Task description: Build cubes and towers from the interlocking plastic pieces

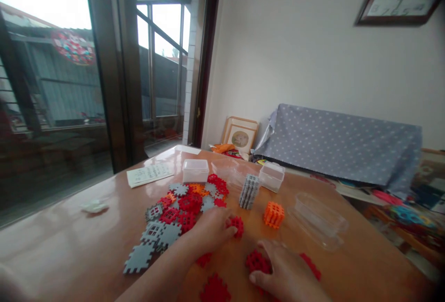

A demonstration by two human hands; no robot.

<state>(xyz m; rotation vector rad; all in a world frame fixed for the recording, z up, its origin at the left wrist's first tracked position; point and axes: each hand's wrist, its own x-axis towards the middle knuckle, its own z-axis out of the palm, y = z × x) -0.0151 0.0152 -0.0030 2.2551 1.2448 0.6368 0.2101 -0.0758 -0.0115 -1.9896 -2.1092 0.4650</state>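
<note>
Between the fingertips of my left hand (218, 226) is a red notched plastic building tile (238, 226), just above or on the table. My right hand (283, 267) is closed around a stack of red notched tiles (256, 262). Farther back stands an upright stack of grey tiles (249, 191), with a shorter orange stack (274, 214) to its right. A loose pile of red, grey and orange tiles (187, 202) spreads to the left of my hands. Another red tile (215, 289) lies flat at the front, and one more (310, 266) is partly behind my right hand.
On the wooden table (104, 242) are a white lidded box (195, 171), a second clear box (272, 176) and an open clear container (318, 222). Written paper (149, 173) and a crumpled wrapper (94, 206) lie at left. A dotted cloth (340, 144) hangs behind.
</note>
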